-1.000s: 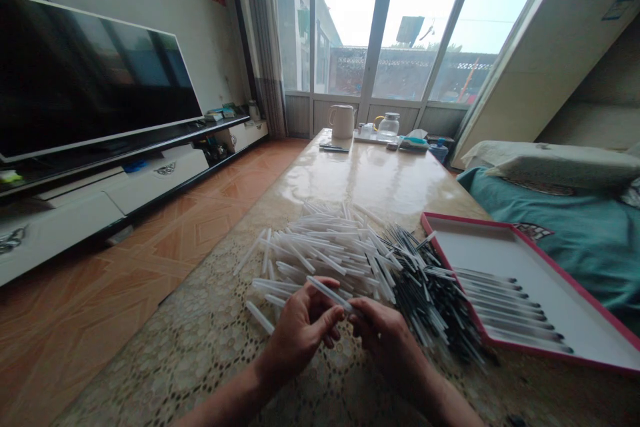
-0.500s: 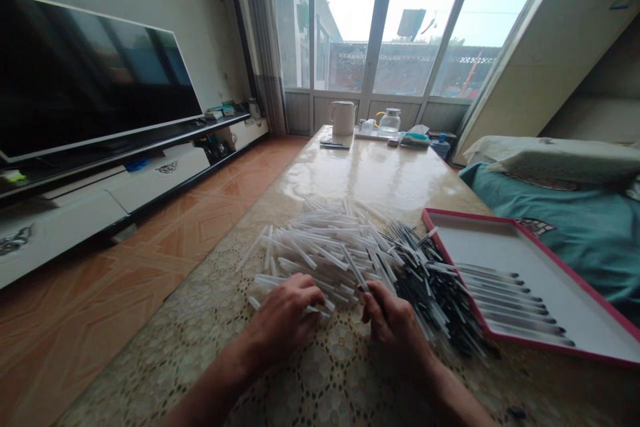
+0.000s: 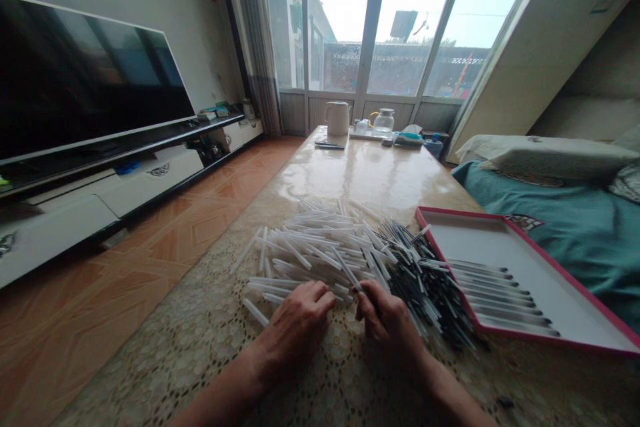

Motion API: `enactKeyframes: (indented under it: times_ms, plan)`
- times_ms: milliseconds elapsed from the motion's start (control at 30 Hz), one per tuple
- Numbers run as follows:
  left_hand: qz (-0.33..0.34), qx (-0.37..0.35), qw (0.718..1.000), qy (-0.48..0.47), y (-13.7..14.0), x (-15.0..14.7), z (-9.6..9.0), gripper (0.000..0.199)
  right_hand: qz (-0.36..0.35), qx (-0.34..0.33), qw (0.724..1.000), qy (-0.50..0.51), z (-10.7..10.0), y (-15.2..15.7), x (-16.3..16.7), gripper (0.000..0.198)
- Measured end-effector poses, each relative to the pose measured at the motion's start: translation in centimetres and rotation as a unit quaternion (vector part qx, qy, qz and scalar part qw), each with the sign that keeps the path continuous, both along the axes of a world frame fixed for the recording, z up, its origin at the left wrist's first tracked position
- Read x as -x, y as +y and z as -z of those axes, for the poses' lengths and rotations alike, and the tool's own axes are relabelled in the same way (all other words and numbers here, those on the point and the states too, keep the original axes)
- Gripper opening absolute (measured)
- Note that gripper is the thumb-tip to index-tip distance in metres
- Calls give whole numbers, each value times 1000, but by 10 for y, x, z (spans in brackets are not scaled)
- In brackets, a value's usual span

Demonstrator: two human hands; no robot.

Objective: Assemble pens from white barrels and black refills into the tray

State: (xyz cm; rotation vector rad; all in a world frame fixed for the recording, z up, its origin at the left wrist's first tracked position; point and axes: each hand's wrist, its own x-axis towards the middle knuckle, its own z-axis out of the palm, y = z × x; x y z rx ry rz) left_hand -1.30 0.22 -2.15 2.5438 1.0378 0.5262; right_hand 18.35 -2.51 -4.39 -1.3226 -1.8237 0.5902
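My right hand (image 3: 385, 317) pinches the near end of a pen barrel (image 3: 345, 267), a thin translucent tube that slants up and to the left. Close by on the left, my left hand (image 3: 305, 313) is closed with its fingertips curled down; whatever they hold is hidden. Beyond both hands lies a heap of whitish clear pen barrels (image 3: 310, 233). A pile of dark pen refills (image 3: 425, 287) spreads to the right of my right hand. Several pens with black ends (image 3: 505, 300) lie side by side in a shallow red-edged box (image 3: 565, 280).
The long table (image 3: 240, 340) has a patterned cover. At its far end stand a beige jug (image 3: 338, 119), a glass pitcher (image 3: 384, 120) and a tissue pack (image 3: 409, 138). A small black piece (image 3: 505, 402) lies near the front right. A teal-covered seat (image 3: 565, 213) borders the right side.
My left hand has moved right from the loose barrels toward my right hand, its fingers now curled under. My right hand keeps its pinch on the pen barrel. The view has shifted slightly.
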Motion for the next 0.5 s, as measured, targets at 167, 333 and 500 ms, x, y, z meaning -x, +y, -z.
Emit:
enactKeyframes:
  times_ms: [167,333,500]
  plan:
    - [-5,-7,1000,-25,2,0,4,19,22,-20,999,-11,-4,-1,0,23]
    - [-84,49,969,-228,3,2,0,15,28,-28,999,-28,-9,-4,-2,22]
    - [-201,286,819,-455,13,5,-3,18,16,-42,996,-78,-15,-7,-2,21]
